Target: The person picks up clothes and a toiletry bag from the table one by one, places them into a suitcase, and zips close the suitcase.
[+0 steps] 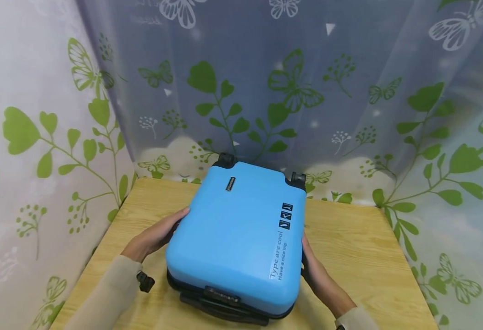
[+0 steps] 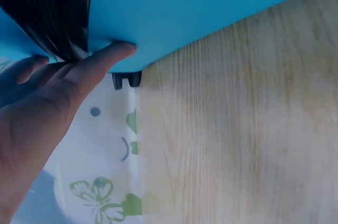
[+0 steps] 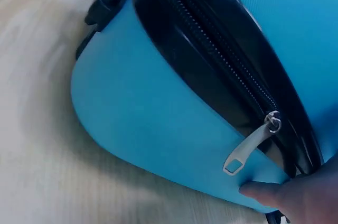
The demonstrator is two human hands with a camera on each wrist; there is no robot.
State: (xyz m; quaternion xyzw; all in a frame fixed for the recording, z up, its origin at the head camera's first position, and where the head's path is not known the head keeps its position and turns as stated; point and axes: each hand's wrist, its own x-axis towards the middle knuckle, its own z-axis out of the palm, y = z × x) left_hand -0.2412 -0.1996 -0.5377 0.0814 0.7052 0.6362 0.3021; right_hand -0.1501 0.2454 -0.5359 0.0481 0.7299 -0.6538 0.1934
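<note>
A small blue suitcase lies flat on a wooden table, set slightly askew, its wheels pointing toward the curtain and its dark handle end hanging near the table's near edge. The left hand rests against the suitcase's left side with fingers straight and pressed to the shell near the black zipper band; its grip is spread, not curled round anything. The right hand lies along the right side, one fingertip touching the lower shell just beside the metal zipper pull; whether that grip is spread or curled cannot be told.

Bare table shows on both sides of the suitcase, wider on the right, and a narrower strip lies behind it before the curtain. The far wheels sit close to the table's back edge.

The shell is smooth, hard and matte with rounded corners; the table has pale grain; the curtain is sheer cloth printed with green leaves and butterflies.
</note>
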